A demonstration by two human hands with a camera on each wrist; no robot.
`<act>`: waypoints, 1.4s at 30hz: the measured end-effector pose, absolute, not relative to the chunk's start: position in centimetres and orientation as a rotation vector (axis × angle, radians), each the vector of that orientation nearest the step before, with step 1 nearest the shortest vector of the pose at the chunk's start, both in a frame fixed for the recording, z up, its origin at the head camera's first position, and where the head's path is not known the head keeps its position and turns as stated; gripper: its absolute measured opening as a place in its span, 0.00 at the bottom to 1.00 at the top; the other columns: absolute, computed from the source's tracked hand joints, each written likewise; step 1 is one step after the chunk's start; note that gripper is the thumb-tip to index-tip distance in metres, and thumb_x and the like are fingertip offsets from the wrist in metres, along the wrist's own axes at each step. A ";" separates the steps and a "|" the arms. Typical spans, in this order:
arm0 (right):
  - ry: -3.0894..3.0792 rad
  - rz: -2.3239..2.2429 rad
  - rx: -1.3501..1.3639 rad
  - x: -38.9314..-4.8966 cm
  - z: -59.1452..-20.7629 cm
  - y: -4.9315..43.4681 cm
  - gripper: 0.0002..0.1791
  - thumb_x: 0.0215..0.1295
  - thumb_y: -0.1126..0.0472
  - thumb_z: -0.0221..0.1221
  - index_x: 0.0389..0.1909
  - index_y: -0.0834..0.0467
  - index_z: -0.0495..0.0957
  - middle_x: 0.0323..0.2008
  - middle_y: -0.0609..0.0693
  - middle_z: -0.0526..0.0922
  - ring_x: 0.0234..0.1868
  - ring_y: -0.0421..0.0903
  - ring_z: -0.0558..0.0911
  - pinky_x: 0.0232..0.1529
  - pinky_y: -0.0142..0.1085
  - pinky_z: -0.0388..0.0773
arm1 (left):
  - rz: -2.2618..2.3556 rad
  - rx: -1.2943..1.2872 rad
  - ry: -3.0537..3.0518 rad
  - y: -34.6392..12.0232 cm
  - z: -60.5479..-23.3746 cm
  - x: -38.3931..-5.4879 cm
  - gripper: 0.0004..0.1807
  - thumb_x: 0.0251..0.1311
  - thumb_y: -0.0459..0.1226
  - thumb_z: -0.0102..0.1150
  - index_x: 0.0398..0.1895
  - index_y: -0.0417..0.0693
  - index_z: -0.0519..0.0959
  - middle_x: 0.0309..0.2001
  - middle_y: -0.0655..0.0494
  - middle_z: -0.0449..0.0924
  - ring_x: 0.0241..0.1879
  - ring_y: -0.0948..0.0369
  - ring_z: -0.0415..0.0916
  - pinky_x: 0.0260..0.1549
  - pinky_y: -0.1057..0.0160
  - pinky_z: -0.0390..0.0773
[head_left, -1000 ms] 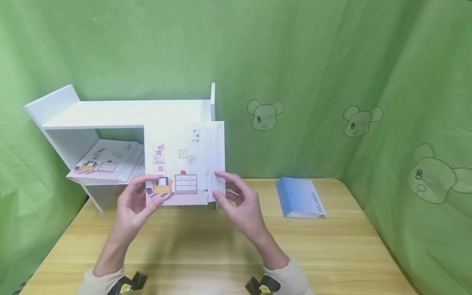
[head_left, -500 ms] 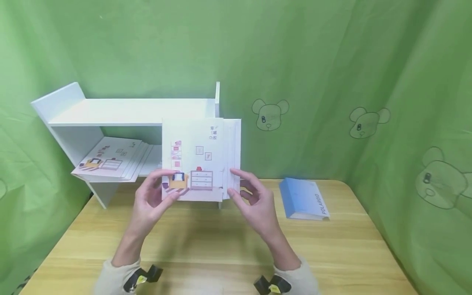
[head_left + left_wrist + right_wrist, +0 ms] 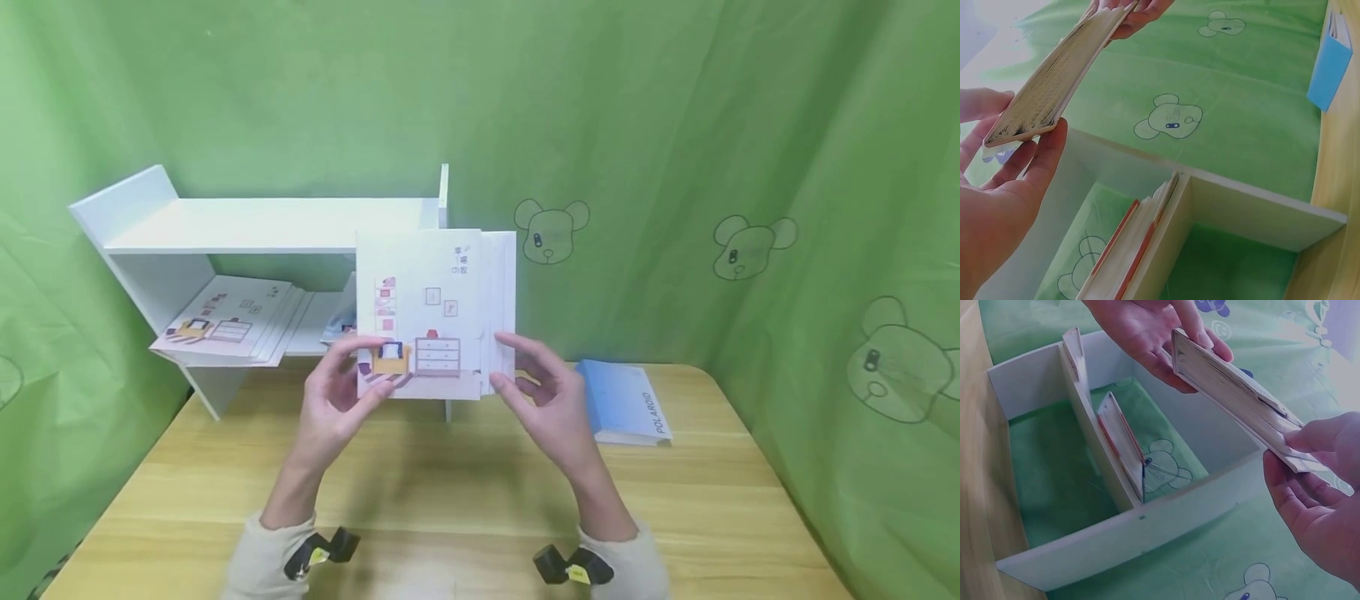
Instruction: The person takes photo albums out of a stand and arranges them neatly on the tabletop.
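A white book is held up above the table in front of the shelf. Its cover shows an orange armchair and a chest of drawers; a narrow strip extends along its right side. My left hand pinches the lower left edge between thumb and fingers. At the lower right, my right hand grips the strip, thumb in front. In the left wrist view, the edges of thick pages show between the covers of the book. A similar white book lies tilted on the lower shelf board.
The white shelf unit stands at the back left of the wooden table. Partly hidden behind the held book, another picture-covered item is on the lower board. A blue book marked POLAROID lies at the right. Green curtains surround the table.
Both hands have carried the white book to the right and slightly up, still gripping it. The picture-covered item on the lower board has come into view behind it.
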State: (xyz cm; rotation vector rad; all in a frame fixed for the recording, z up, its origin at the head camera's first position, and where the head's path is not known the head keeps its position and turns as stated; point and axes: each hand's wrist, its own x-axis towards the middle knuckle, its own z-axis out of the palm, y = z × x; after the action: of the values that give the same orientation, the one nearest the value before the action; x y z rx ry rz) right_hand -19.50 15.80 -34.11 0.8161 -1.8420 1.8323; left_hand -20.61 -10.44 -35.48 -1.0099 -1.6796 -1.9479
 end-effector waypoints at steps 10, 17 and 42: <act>-1.919 1.832 0.744 -18.2 -32.0 16.9 0.25 0.54 0.81 0.59 0.56 0.71 0.71 0.54 0.62 0.75 0.48 0.56 0.80 0.48 0.43 0.80 | -2.000 -0.983 -1.691 -8.8 -35.8 -21.2 0.29 0.51 0.18 0.57 0.58 0.35 0.67 0.56 0.38 0.65 0.48 0.43 0.73 0.43 0.53 0.82; -1.912 1.835 0.729 -18.8 -32.7 18.3 0.26 0.55 0.79 0.60 0.57 0.65 0.73 0.54 0.59 0.76 0.48 0.55 0.80 0.48 0.42 0.80 | -1.999 -1.022 -1.663 -7.5 -35.7 -21.5 0.28 0.51 0.18 0.57 0.58 0.34 0.67 0.56 0.38 0.65 0.48 0.43 0.73 0.42 0.51 0.82; -1.958 1.796 0.618 -19.7 -33.3 22.4 0.27 0.57 0.72 0.63 0.58 0.55 0.74 0.53 0.56 0.76 0.49 0.56 0.78 0.49 0.42 0.79 | -2.062 -1.035 -1.672 -3.7 -35.4 -22.6 0.27 0.53 0.21 0.59 0.58 0.41 0.69 0.56 0.42 0.67 0.47 0.44 0.73 0.41 0.52 0.82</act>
State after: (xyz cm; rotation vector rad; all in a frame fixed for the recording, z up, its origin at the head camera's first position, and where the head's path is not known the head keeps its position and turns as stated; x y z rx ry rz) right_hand -19.69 22.37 -33.32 0.6176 -1.9582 1.7958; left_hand -22.57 -3.70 -35.38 -1.0350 -1.6725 -2.0618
